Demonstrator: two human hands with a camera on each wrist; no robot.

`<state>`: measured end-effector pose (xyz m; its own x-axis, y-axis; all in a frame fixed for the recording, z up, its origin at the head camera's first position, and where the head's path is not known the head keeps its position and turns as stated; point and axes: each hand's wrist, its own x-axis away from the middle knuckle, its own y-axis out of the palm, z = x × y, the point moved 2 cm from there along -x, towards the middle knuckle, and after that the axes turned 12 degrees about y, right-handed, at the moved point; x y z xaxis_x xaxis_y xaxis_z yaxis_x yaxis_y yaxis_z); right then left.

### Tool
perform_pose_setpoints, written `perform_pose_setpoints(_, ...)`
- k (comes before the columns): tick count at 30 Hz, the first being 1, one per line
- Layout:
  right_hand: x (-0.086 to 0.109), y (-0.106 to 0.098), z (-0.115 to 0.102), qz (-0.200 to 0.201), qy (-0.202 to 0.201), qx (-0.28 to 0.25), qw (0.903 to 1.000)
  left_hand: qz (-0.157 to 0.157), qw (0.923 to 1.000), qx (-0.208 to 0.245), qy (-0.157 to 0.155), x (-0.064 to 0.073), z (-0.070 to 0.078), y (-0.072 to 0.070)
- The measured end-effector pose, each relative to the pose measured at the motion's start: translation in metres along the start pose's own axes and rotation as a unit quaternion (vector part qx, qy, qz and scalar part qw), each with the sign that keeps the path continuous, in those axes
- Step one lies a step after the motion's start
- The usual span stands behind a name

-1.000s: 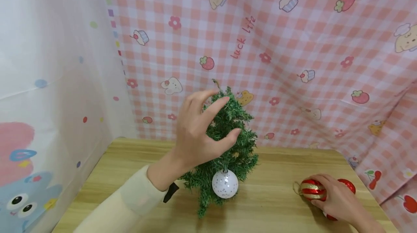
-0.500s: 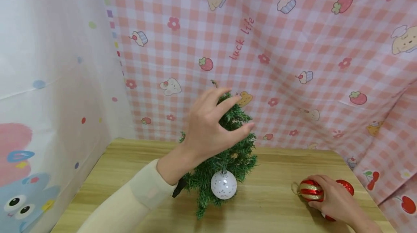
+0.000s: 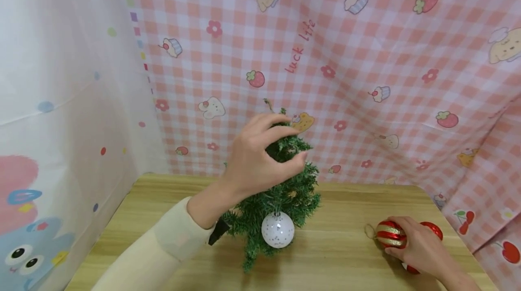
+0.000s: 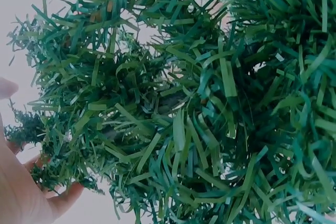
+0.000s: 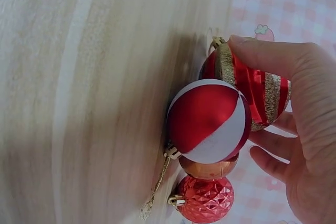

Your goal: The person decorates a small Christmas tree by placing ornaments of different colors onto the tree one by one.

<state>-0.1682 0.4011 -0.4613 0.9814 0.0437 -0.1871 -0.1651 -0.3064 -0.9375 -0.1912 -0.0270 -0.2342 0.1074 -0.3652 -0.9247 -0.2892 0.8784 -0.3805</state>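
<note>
A small green artificial Christmas tree (image 3: 299,198) stands mid-table, with a white speckled bauble (image 3: 277,230) hanging low on its front. My left hand (image 3: 258,155) is curved at the treetop, thumb apart from the fingers; the left wrist view has twigs (image 4: 26,127) near its fingertips. At the right, my right hand (image 3: 423,248) holds a red bauble with gold glitter stripes (image 5: 257,90), thumb on the near side by its gold cap and fingers behind. Beside it in the right wrist view lie a red-and-white bauble (image 5: 205,119), a partly hidden copper-coloured one (image 5: 210,169) and a faceted red one (image 5: 207,199).
The wooden table (image 3: 346,259) reaches back to a pink checked curtain (image 3: 366,46) printed with cupcakes and strawberries. A white curtain (image 3: 77,78) hangs on the left. A black strap end (image 3: 219,232) shows under the left cuff.
My left hand has shifted right across the treetop, then slightly back left, its thumb and fingers still apart. The right hand stays at the striped bauble.
</note>
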Motion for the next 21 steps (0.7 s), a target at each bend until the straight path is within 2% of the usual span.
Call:
perform_pose_setpoints(4, 0.003, -0.005, 0.000, 0.027, 0.003, -0.009, 0.9996, -0.008, 0.9995, 0.030, -0.005, 0.000, -0.002, -0.002)
perform_pose_setpoints(9, 0.005, -0.012, -0.002, 0.083, -0.023, -0.015, 0.9962, -0.011, 0.9970, 0.076, -0.008, -0.002, -0.006, -0.004)
perform_pose_setpoints(17, 0.006, -0.023, -0.011, 0.096, -0.029, -0.033, 0.9944, -0.027, 0.9895, 0.135, -0.043, -0.004, -0.007, -0.011)
perform_pose_setpoints(21, 0.007, -0.029, -0.015, 0.125, -0.045, -0.030, 0.9907, -0.034, 0.9852, 0.158, -0.058, -0.006, -0.007, -0.013)
